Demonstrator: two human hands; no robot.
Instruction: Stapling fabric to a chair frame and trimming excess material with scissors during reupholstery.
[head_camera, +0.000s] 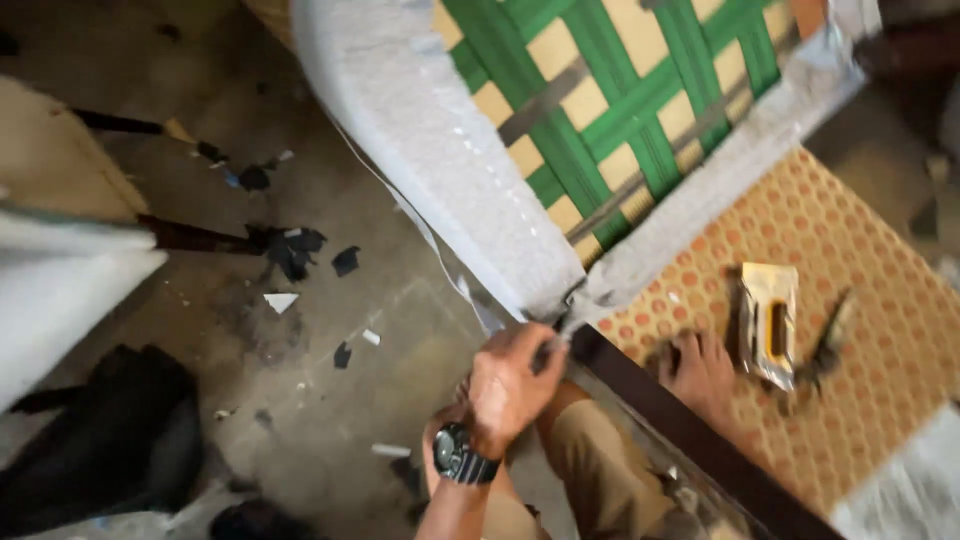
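A seat frame with green webbing straps (610, 100) lies tilted in front of me, wrapped round its edge with grey fabric (450, 170). My left hand (510, 385), with a dark wristwatch, pinches the grey fabric at the frame's near corner. My right hand (700, 372) lies palm down with fingers spread on an orange dotted surface (850, 240), beyond a dark wooden rail (690, 430). Just right of that hand sits a yellow and silver staple gun (768, 322). My knee in tan trousers (590, 470) shows below the left hand.
A dark hand tool (826, 348) lies right of the staple gun. Black and white scraps (295, 250) litter the concrete floor on the left. A black bag (110, 440) sits at the lower left, with a white padded piece (60, 290) and a tan board (55, 150) above it.
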